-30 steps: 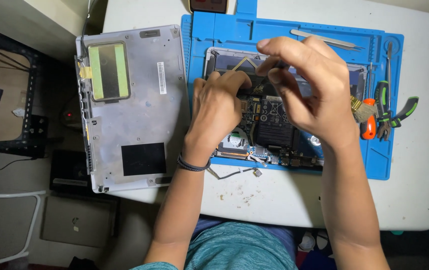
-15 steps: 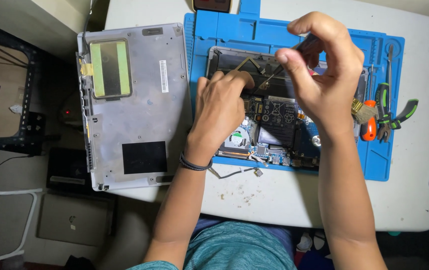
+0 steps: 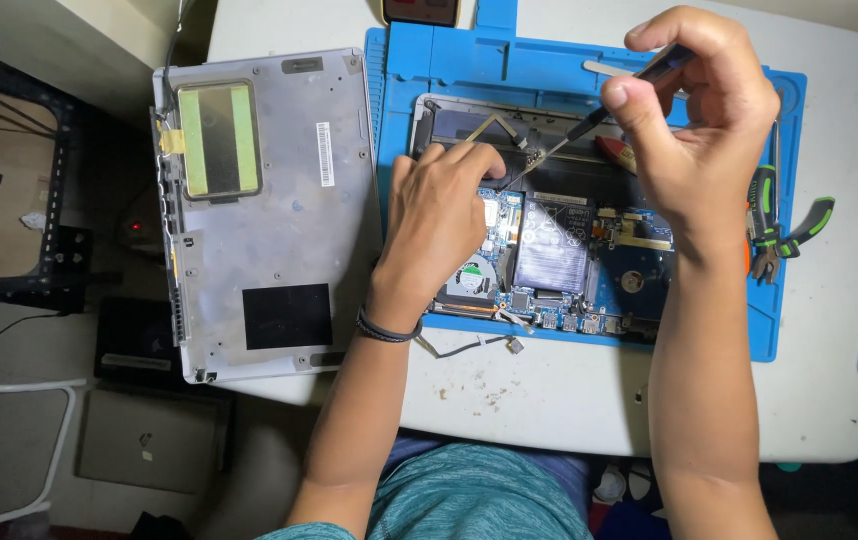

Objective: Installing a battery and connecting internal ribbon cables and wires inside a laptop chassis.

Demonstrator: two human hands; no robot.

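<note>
Opened laptop base [image 3: 559,250]: lies on the blue repair mat [image 3: 439,70] at the bench's far middle, circuit board and fan exposed.
Left hand [image 3: 439,220]: fingers curled together, pressing on the board's left part and covering it.
Right hand [image 3: 699,120]: thumb and fingers pinching a thin dark tool [image 3: 609,105], tip down at the far inner edge.
Removed grey bottom cover [image 3: 259,210]: just beside the mat, at the bench's left edge.
Green-handled pliers [image 3: 784,235]: on the mat's right edge.
Loose cable [image 3: 469,345]: near edge of mat.
</note>
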